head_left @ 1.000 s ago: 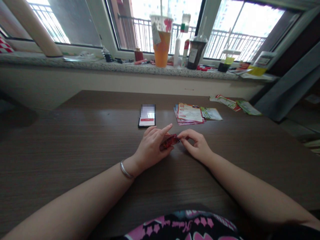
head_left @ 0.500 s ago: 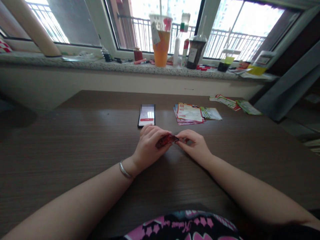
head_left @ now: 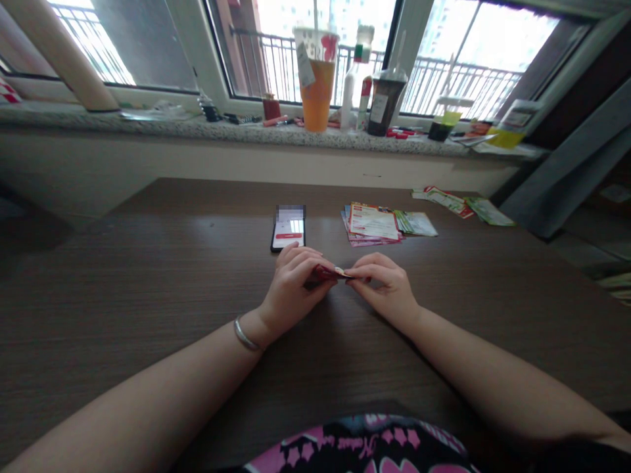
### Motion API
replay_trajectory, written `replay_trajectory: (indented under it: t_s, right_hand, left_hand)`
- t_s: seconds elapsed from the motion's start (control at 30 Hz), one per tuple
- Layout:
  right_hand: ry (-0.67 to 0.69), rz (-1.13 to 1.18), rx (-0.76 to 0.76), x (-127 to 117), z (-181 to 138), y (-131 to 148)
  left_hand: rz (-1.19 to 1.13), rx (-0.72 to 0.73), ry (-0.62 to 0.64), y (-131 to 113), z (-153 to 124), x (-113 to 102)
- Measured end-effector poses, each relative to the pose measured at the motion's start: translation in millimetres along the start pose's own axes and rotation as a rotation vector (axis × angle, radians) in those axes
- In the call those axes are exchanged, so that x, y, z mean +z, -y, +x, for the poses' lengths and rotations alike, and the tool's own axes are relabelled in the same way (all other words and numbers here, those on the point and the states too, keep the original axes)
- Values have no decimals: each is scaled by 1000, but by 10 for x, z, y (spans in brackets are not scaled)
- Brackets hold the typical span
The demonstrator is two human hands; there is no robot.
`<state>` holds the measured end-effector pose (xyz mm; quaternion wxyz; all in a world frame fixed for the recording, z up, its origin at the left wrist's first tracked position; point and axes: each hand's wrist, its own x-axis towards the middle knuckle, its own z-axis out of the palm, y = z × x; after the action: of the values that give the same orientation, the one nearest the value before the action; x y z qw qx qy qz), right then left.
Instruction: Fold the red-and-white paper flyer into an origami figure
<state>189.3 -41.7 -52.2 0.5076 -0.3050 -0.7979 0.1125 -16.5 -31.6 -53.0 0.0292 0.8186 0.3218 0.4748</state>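
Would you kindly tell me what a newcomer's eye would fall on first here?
At the middle of the table, the left hand and right hand pinch a small red packet between them. Just beyond lie a lit phone and a stack of leaflets, and a tall orange drink stands on the windowsill.

red packet (head_left: 325, 272), dark brown table (head_left: 148, 276)

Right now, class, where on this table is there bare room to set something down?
Bare wood: left of the phone and left hand, and right of the right hand, nearer than the leaflets. Crowded: around the red wrapper both hands pinch, and the cup-lined windowsill.
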Motion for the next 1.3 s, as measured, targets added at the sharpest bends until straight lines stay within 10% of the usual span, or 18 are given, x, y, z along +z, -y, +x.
replay_trajectory:
  t_s: [1.3]
  right_hand:
    - [32,-132,-91,-70,76,28]
  left_hand:
    - [-217,46,6,3,21,-56]
